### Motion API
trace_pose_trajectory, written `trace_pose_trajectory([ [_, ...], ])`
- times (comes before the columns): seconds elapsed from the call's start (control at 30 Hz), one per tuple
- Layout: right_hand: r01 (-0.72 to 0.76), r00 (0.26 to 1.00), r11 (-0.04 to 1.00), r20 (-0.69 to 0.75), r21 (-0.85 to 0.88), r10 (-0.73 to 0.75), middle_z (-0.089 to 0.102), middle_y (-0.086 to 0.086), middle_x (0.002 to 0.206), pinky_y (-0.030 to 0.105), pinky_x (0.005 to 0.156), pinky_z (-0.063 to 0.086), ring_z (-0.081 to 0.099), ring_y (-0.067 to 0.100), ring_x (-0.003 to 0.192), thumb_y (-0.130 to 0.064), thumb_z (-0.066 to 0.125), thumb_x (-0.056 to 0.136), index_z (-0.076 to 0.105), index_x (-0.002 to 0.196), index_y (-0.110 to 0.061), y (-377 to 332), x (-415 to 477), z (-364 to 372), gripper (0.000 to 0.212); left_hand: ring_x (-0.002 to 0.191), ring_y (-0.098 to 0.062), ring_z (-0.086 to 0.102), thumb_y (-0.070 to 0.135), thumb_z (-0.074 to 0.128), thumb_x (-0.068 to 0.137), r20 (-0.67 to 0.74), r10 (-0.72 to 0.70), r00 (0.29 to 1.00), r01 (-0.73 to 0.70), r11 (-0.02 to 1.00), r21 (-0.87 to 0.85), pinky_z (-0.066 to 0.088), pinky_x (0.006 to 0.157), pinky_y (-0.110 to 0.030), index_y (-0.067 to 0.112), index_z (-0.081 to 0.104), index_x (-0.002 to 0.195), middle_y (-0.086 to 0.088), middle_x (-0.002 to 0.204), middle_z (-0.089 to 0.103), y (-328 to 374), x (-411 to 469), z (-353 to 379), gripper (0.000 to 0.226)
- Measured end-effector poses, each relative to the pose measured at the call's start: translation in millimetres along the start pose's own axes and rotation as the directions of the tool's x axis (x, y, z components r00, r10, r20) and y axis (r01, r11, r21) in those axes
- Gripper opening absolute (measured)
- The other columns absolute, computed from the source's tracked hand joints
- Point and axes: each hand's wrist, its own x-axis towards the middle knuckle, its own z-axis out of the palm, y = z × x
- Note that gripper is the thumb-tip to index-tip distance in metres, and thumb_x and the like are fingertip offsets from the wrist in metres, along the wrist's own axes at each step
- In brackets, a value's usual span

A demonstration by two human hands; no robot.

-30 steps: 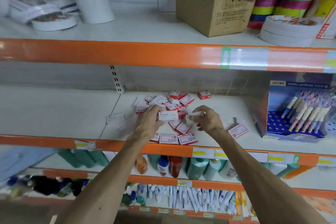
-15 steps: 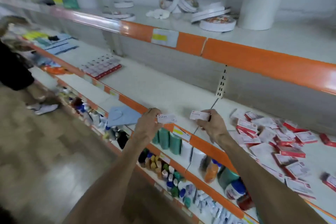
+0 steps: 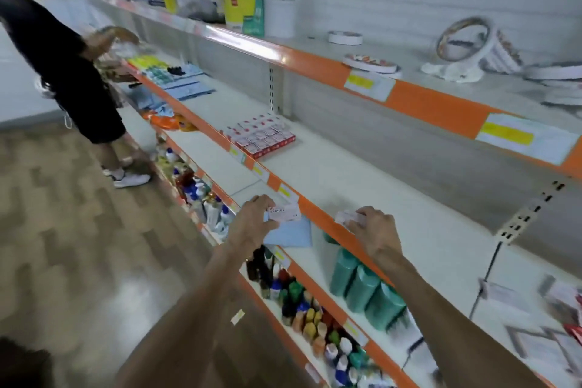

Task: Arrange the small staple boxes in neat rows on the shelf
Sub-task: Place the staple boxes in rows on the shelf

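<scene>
Part of the job is done. Far along the shelf [image 3: 346,173] sits a tidy block [image 3: 261,135] of red and white staple boxes. They are packed side by side in straight rows near the front edge. More is left to do. At the far right of the view some loose boxes [image 3: 563,299] lie every which way (they are too blurry to count). So I think the job is somewhere in the middle, with one neat group made and a messy heap to sort.

Both arms reach forward toward the orange front edge of the shelf. The left hand [image 3: 252,220] pinches a small white box [image 3: 285,213] marked "STAPLES" between thumb and fingers. It holds the box flat in the air, just in front of the shelf edge and above a blue paper [image 3: 289,235] on the shelf below. The right hand [image 3: 376,231] is knuckles up, and its curled fingers grip a second small box [image 3: 348,217] low over the front edge. I cannot tell if that box touches the shelf.

Both boxes are well apart from the tidy block, which lies farther along to the left. I think they need to be carried there and set down at the end of a row.
</scene>
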Motion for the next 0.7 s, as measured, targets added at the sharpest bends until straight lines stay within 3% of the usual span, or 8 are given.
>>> trace_pose_trajectory([
  [0.17, 0.018, 1.000, 1.000, 0.011, 0.017, -0.018, 0.064, 0.005, 0.115, 0.037, 0.091, 0.045, 0.043, 0.026, 0.116, -0.036, 0.058, 0.090, 0.059, 0.122, -0.020, -49.6, 23.6, 30.0, 0.036, 0.082, -0.021, 0.056, 0.015, 0.067, 0.084, 0.017, -0.058, 0.998, 0.058, 0.998, 0.007, 0.039, 0.059, -0.028, 0.013, 0.058, 0.110, -0.003, 0.110, 0.056, -40.2, 21.9, -23.2, 0.027],
  [0.33, 0.026, 0.999, 0.999, 0.035, 0.033, -0.027, 0.062, 0.004, 0.114, 0.037, 0.088, 0.043, 0.039, 0.025, 0.113, -0.031, 0.058, 0.089, 0.058, 0.120, -0.020, -76.1, 62.9, 56.5, 0.033, 0.066, -0.014, 0.051, 0.014, 0.068, 0.082, 0.003, -0.087, 0.996, 0.087, 0.996, -0.001, 0.043, 0.060, -0.031, 0.017, 0.059, 0.107, -0.001, 0.108, 0.059, -70.2, 51.6, -31.4, 0.026],
  [0.4, 0.017, 0.999, 0.999, 0.047, 0.050, -0.020, 0.061, 0.004, 0.114, 0.036, 0.089, 0.043, 0.038, 0.025, 0.113, -0.030, 0.058, 0.089, 0.058, 0.118, -0.020, -84.1, 81.7, 68.7, 0.031, 0.073, -0.013, 0.052, 0.014, 0.069, 0.082, 0.006, -0.079, 0.997, 0.079, 0.997, 0.017, 0.040, 0.059, -0.027, 0.018, 0.059, 0.108, 0.000, 0.110, 0.060, -82.7, 68.8, -34.2, 0.029],
  [0.5, 0.026, 0.998, 0.996, 0.062, 0.090, -0.031, 0.060, 0.005, 0.113, 0.034, 0.086, 0.040, 0.038, 0.025, 0.113, -0.028, 0.063, 0.087, 0.058, 0.117, -0.019, -98.7, 116.0, 88.8, 0.032, 0.092, -0.017, 0.054, 0.017, 0.070, 0.082, 0.002, -0.058, 0.998, 0.058, 0.996, 0.067, 0.040, 0.070, -0.028, 0.018, 0.059, 0.113, -0.001, 0.113, 0.060, -100.3, 105.9, -41.9, 0.032],
  [0.7, 0.029, 0.999, 0.983, 0.014, 0.181, -0.033, 0.057, 0.010, 0.116, 0.027, 0.082, 0.034, 0.042, 0.028, 0.112, -0.024, 0.068, 0.086, 0.059, 0.120, -0.014, -129.4, 205.7, 111.2, 0.036, 0.101, -0.022, 0.055, 0.020, 0.073, 0.082, -0.006, -0.003, 1.000, 0.004, 0.990, 0.144, 0.050, 0.079, -0.036, 0.018, 0.060, 0.116, -0.002, 0.116, 0.063, -115.3, 199.9, -57.6, 0.036],
])
